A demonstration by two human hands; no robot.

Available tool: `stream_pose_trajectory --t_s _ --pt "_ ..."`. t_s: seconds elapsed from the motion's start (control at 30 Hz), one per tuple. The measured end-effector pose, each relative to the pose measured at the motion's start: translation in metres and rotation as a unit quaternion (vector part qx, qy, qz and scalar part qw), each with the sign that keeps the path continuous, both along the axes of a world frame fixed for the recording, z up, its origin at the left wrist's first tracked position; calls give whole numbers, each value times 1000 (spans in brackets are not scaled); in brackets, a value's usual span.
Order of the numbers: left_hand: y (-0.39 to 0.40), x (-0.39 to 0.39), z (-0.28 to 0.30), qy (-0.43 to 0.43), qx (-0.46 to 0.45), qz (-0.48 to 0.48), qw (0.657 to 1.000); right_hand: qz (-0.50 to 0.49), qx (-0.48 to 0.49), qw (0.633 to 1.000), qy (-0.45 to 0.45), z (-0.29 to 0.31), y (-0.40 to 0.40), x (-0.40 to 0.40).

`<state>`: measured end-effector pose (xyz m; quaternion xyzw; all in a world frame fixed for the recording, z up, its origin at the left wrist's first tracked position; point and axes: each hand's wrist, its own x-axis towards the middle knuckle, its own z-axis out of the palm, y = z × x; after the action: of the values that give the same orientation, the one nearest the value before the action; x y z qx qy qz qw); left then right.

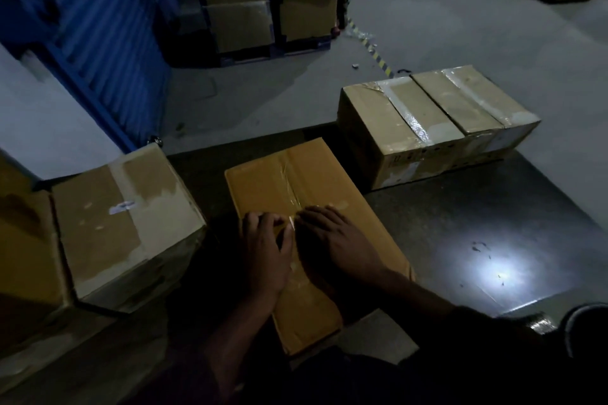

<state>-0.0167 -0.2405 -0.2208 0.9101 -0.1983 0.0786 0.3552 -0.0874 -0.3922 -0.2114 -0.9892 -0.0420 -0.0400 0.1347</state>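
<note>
A yellow-brown cardboard box point(296, 181) lies on a dark table point(460, 217) right in front of me, with clear tape point(289, 187) running along its top seam. Both hands rest on its lid near the seam. My left hand point(266, 250) has bent fingers, their tips at a shiny bit of tape; the dim light hides whether it pinches it. My right hand point(339, 240) lies flat, its fingers pointing to the seam from the right.
A paler taped box point(125, 223) stands close on the left. Two taped boxes point(427, 122) stand side by side at the table's far right. Stacked cartons point(269, 0) on a pallet and a blue shutter point(108, 26) lie beyond. A shiny object point(539, 322) sits at the near right edge.
</note>
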Motion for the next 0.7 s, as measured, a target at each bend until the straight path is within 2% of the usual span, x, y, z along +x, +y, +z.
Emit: stream_pose_trajectory --t_s 0.1,0.17,0.27,0.37,0.43,0.5,0.57,0.7 --pt "0 1 4 9 -18 -13 1000 -35 -14 999 25 -1 -1 27" --pt "3 1 2 25 -42 11 999 -51 -19 998 26 -4 -2 24" --pt "11 3 -8 115 -143 98 978 -179 6 984 -21 -2 -6 -4" --pt "16 4 -19 278 -237 164 916 -327 66 943 -10 2 -14 -30" --pt "17 2 -22 387 -279 161 864 -370 122 921 28 5 -17 -38" --pt "15 2 -18 444 -310 152 827 -376 130 916 37 9 -19 -39" --pt "11 4 -8 447 -324 133 823 -376 111 919 38 14 -23 -36" --pt "-2 13 24 420 -334 107 837 -371 68 926 -2 39 -37 -25"
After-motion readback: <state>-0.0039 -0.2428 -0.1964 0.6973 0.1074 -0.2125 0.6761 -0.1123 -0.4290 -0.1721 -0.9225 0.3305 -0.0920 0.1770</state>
